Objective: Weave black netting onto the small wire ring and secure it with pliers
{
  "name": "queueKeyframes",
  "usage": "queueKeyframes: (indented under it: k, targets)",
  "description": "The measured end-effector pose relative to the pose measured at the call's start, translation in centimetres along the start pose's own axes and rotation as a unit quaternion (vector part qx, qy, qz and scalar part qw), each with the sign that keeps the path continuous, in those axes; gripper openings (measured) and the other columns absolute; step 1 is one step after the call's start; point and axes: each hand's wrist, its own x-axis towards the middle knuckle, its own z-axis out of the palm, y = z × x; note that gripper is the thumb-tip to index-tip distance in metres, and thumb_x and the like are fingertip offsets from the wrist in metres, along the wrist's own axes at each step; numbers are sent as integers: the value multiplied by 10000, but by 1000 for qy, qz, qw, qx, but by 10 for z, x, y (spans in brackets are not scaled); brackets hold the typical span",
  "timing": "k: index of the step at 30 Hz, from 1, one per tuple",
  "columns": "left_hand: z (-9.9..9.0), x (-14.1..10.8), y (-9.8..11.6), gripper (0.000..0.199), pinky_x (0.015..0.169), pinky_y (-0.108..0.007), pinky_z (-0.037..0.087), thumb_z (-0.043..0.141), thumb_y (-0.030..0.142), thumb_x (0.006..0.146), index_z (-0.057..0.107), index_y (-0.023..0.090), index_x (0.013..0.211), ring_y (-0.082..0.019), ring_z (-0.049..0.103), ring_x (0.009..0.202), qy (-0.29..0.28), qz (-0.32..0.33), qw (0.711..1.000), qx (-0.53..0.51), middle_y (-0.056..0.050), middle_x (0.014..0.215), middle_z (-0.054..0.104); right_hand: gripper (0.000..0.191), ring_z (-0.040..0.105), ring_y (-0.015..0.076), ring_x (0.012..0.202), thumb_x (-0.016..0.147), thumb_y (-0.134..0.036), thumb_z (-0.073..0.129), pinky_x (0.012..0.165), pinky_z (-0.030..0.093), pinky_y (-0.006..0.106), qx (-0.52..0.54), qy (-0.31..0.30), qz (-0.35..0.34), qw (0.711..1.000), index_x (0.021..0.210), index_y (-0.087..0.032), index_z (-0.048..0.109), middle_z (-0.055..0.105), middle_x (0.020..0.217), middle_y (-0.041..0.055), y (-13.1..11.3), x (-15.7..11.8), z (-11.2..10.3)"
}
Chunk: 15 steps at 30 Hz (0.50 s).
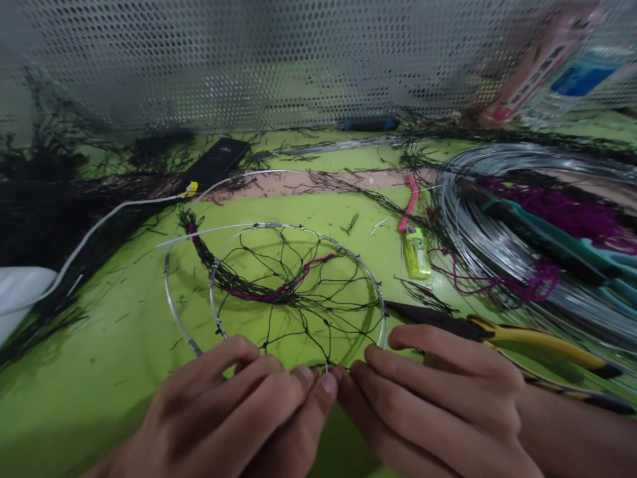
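Where the near rim of the wire hoop [383, 318] runs under the fingers, L hand [239, 398] & R hand [442, 392] sit almost tip to tip, each in a narrow pinch on it; which strand lies under each fingertip is hidden, so can't tell. Hoop is over the green tabletop [279, 206], directly before the worker, w/ black netting [293, 300] stretched across it & gathered into a bundle that reaches past its L side. For good work at this pt., keep the L pinch firm so the rim doesn't roll, let R fingertips do the fine work, & seat each net loop snug agst. the wire, spaced evenly. Pull gently; too much tension could prob. bend the hoop out of round. NB: pliers [552, 340] lie just beside R hand.
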Motion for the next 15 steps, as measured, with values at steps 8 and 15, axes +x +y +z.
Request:
queueKeyframes:
  k: [8, 15]
  targets:
    - [2, -11, 0, 231, 828, -381, 541, 462, 44, 985, 674, 110, 1048, -174, 696, 880, -3, 28, 999, 43, -39, 949, 727, 236, 583, 97, 628, 833, -122, 728, 577, 475, 316, 6, -27, -4, 1000, 616, -214, 712, 625, 680, -45, 3, 0, -3]
    - [4, 0, -8, 270, 737, -356, 488, 441, 59, 988, 669, 178, 906, -155, 621, 757, -68, -20, 997, 30, -16, 905, 682, 209, 588, 117, 646, 849, -126, 697, 571, 454, 316, 16, -56, -8, 998, 652, -190, 666, 626, 702, -31, 5, 1, -4]
